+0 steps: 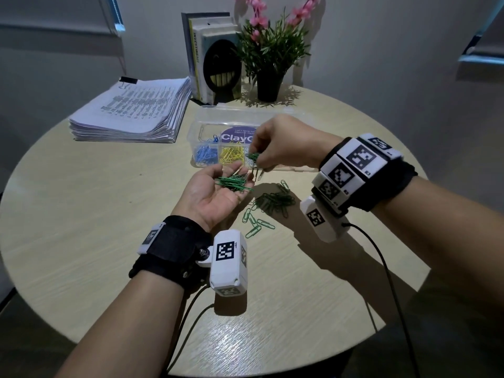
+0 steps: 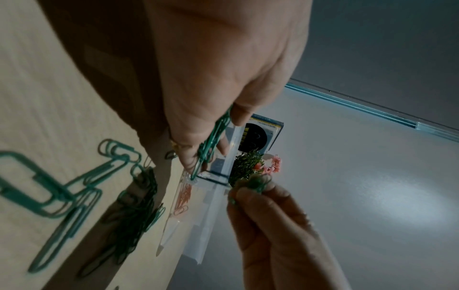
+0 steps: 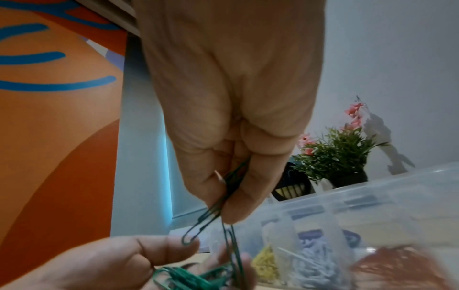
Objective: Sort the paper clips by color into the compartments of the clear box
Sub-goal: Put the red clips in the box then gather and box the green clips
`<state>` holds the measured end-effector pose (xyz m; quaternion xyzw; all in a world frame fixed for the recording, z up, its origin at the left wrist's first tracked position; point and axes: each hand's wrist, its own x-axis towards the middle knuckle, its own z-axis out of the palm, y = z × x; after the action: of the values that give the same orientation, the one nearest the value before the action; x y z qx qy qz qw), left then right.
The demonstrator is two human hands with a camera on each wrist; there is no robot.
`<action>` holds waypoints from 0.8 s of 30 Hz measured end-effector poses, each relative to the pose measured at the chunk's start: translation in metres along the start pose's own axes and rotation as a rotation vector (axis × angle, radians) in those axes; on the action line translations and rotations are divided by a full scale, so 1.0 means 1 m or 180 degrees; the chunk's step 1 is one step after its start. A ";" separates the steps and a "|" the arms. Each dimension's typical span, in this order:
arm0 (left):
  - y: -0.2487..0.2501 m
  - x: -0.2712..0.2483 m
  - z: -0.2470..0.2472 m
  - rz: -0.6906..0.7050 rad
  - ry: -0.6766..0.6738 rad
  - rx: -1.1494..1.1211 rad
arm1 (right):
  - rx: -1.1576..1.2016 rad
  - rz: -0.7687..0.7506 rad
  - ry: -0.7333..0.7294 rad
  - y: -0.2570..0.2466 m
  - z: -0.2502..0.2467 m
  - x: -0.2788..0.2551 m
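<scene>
Loose green clips (image 1: 272, 204) lie near on the table (image 1: 109, 214). The left hand (image 1: 218, 190), palm up with fingers relaxed, cradles green clips; the right hand (image 1: 275, 148) pinches some above it. Beyond sits the clear box (image 1: 207, 132).

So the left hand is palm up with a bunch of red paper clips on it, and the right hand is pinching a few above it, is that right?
Not quite: the paper clips on the upturned left hand are green, not red, as the head view shows. The rest holds: the right hand pinches a few green clips above it, near the clear box.
</scene>
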<state>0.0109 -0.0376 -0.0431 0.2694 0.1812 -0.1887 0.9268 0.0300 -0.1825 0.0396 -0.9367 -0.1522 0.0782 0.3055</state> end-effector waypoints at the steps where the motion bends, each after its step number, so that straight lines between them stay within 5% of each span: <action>1: 0.000 0.000 0.000 -0.0021 -0.0021 -0.0001 | 0.0020 -0.0042 0.0027 -0.005 0.002 0.002; 15: 0.001 -0.003 0.001 -0.0018 -0.0218 -0.0096 | 0.0036 -0.0186 0.0163 -0.017 0.017 0.006; 20: 0.001 0.001 -0.002 0.0004 -0.0140 -0.0069 | -0.0713 0.0466 0.0136 0.025 -0.004 -0.009; 24: 0.001 0.002 -0.003 -0.0022 -0.0141 -0.0136 | -0.1611 0.1088 -0.0441 0.043 -0.002 -0.033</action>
<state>0.0119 -0.0357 -0.0463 0.2446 0.1655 -0.1939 0.9355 0.0092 -0.2276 0.0173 -0.9874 -0.0276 0.1518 0.0340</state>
